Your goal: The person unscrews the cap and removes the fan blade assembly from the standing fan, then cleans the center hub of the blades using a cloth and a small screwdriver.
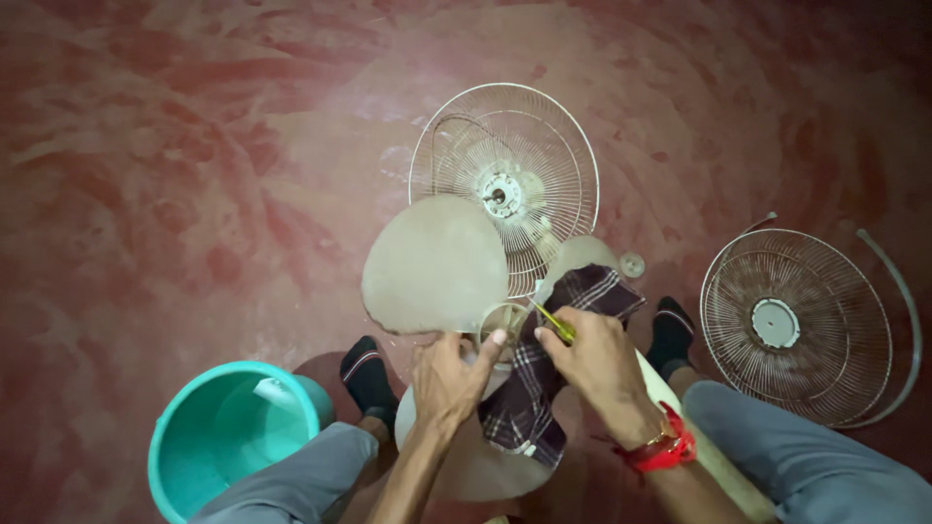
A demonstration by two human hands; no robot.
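On the red floor [175,146] between my feet, I am working at the hub of the fan blade [437,264].

Biggest first: the floor has lots of open room up top and to the left. One grille [515,175] lies just behind the blade, and another grille [796,325] sits by my right knee, so my right elbow has little room. The bucket [225,437] crowds my left knee. A cloth [529,388] lies under my hands. My left hand [449,374] is closed on the hub [505,320]. My right hand [594,354] is closed on a screwdriver [551,320], tip at the hub. I think the next move needs a slow, steady turn.
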